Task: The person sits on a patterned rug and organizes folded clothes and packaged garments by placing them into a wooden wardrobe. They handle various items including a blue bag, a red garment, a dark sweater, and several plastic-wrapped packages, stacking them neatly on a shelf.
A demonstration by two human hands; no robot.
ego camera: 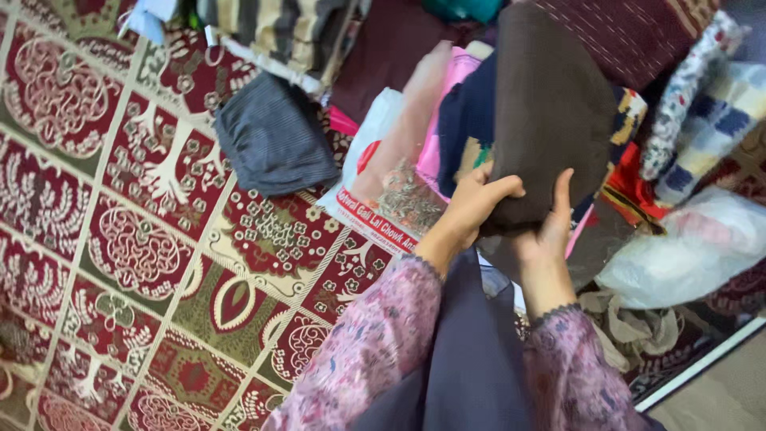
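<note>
1. As I look down through the head camera, I see the left hand point(475, 199) clenched on the lower edge of a folded dark brown cloth point(550, 104), thumb over the front face.
2. The right hand point(554, 227) grips the same lower edge from the other side, thumb raised against the cloth, other fingers hidden behind it.
3. The brown cloth is held upright, just above a heap of clothes: a pink garment point(447, 120) and a navy blue garment point(467, 112) lie directly behind it.
4. A clear plastic bag with red printed trim point(383, 175) lies left of the hands, holding packed fabric.
5. A folded grey striped cloth point(275, 136) lies well apart to the left on the red patterned carpet point(120, 239).
6. A white plastic bag point(686, 247) lies to the right, near a blue and white checked cloth point(718, 128).
7. Both sleeves are pink floral fabric point(375, 343).
</note>
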